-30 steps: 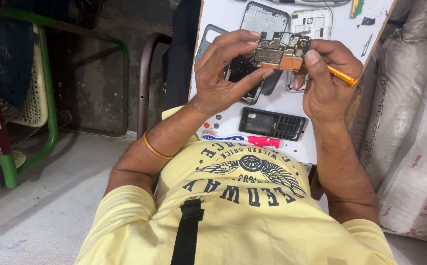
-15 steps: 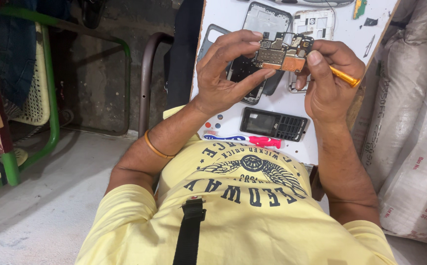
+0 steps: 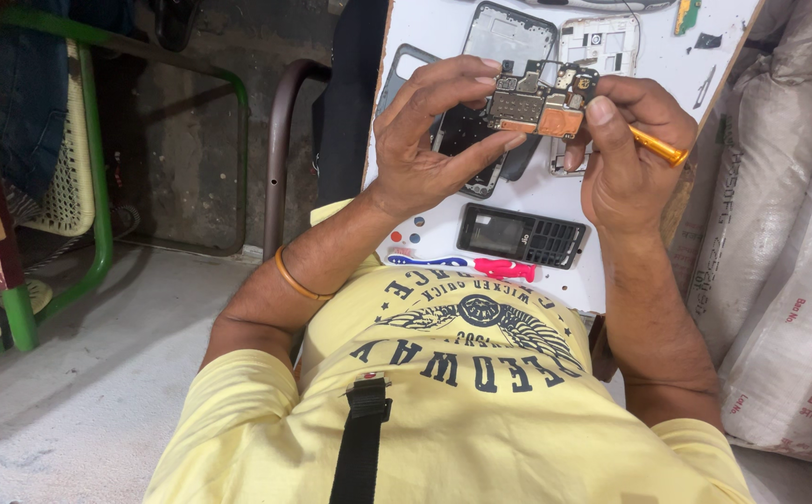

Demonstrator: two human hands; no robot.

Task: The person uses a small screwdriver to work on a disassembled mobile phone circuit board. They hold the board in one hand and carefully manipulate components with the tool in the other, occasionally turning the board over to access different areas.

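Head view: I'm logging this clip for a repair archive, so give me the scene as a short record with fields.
left hand: left hand pinches a phone circuit board by its edges
right hand: right hand grips an orange-handled tool, tip at the board
surface: white board under the hands
on surface: phone frames, black keypad housing, red-and-blue toothbrush
right side: white sacks

The right hand (image 3: pixel 625 154) hides most of the orange-handled tool (image 3: pixel 658 147); its tip behind the circuit board (image 3: pixel 538 101) cannot be seen. The left hand (image 3: pixel 434 140) covers part of the dark phone frame (image 3: pixel 480 154). The desk (image 3: pixel 630 233) runs past the top edge, cutting off parts at its far edge.
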